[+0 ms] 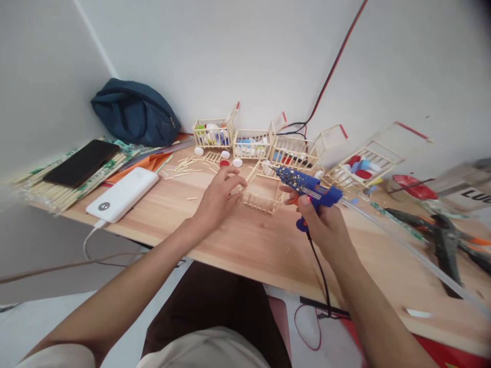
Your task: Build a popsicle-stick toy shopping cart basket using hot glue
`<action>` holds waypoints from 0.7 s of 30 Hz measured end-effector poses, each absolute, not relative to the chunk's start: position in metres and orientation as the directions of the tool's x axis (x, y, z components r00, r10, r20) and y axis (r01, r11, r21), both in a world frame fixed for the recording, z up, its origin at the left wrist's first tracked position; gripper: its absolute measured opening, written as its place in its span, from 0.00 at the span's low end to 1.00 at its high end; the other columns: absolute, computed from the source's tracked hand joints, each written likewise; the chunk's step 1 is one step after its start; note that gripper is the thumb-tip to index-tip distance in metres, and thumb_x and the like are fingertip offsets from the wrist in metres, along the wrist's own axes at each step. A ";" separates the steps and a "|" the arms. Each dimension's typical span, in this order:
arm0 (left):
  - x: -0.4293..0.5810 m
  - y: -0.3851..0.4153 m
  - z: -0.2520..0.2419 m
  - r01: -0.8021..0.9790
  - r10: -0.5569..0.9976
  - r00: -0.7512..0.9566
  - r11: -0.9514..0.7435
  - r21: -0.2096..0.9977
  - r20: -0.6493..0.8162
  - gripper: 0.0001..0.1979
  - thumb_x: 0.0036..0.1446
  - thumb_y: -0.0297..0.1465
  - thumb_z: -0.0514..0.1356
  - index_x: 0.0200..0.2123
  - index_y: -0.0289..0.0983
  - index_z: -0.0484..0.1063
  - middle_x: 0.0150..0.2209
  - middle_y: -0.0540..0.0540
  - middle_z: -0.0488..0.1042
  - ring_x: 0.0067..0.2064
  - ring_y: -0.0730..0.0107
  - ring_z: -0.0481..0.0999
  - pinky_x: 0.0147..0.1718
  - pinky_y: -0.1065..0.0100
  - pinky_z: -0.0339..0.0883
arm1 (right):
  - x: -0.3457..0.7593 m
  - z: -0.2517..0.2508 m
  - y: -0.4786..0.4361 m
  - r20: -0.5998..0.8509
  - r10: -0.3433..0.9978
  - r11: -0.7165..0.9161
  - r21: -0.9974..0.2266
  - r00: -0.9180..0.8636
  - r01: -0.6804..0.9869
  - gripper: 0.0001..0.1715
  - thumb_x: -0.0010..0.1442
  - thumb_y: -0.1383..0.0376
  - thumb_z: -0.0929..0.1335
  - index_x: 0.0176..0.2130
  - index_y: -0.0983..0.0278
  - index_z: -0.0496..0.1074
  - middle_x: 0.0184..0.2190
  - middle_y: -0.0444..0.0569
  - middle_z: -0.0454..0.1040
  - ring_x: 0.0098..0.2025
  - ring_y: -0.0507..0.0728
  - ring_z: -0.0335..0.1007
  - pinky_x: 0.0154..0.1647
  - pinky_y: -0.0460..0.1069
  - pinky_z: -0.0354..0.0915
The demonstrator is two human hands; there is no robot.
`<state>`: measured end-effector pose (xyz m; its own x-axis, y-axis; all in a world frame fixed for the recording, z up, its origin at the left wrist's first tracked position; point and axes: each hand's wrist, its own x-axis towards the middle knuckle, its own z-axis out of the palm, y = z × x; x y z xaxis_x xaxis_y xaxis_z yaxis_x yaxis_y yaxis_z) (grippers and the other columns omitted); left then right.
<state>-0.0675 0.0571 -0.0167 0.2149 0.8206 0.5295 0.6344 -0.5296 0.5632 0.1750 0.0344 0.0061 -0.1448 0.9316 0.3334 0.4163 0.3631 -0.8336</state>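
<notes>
You face a plain off-white wall [230, 51], which meets a duller grey side wall [38, 76] at your left; your light-brown wooden table [245, 245] stands above a whitish floor [42, 314].

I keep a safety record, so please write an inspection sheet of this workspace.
Surface: wooden table, loose sticks lying on it.
Work items: blue glue gun, small stick frame, four stick carts behind.
Clutter: black phone on packed sticks, white power bank, blue bag, dark tool.
Hands: left hand beside the frame, contact unclear; right hand grips the glue gun.
Cables: black cord hanging from the glue gun, white cable at the power bank, wall cable.
Surroundings: pale walls; other people, nothing seen.
</notes>
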 end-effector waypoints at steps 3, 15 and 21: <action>-0.067 0.050 -0.016 0.653 0.823 0.169 -0.506 0.563 0.542 0.13 0.54 0.19 0.59 0.42 0.38 0.73 0.49 0.43 0.66 0.43 0.69 0.71 0.38 0.68 0.68 | 0.177 0.003 0.040 0.305 0.936 0.350 -0.833 -0.173 0.428 0.26 0.65 0.47 0.62 0.50 0.61 0.74 0.49 0.54 0.76 0.35 0.56 0.73 0.29 0.49 0.65; -0.043 0.007 -0.020 0.631 0.919 0.056 -0.336 0.699 0.390 0.16 0.56 0.19 0.56 0.46 0.36 0.73 0.38 0.47 0.75 0.35 0.71 0.73 0.38 0.68 0.68 | 0.178 -0.006 0.042 0.259 0.955 0.297 -0.860 -0.148 0.414 0.27 0.66 0.47 0.61 0.52 0.62 0.73 0.50 0.55 0.76 0.38 0.57 0.76 0.28 0.48 0.64; -0.063 0.038 0.015 0.718 0.792 0.089 -0.472 0.512 0.605 0.13 0.58 0.20 0.53 0.40 0.37 0.75 0.41 0.45 0.77 0.45 0.63 0.73 0.45 0.62 0.67 | 0.177 -0.002 0.031 0.291 0.955 0.291 -0.883 -0.057 0.368 0.25 0.66 0.48 0.62 0.49 0.61 0.73 0.52 0.55 0.75 0.37 0.56 0.77 0.34 0.50 0.66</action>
<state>-0.0630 0.0384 0.0150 0.0890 0.7916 0.6046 0.7178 -0.4718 0.5121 0.1774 0.0307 -0.0020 -0.0571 0.9550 0.2910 0.3678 0.2911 -0.8832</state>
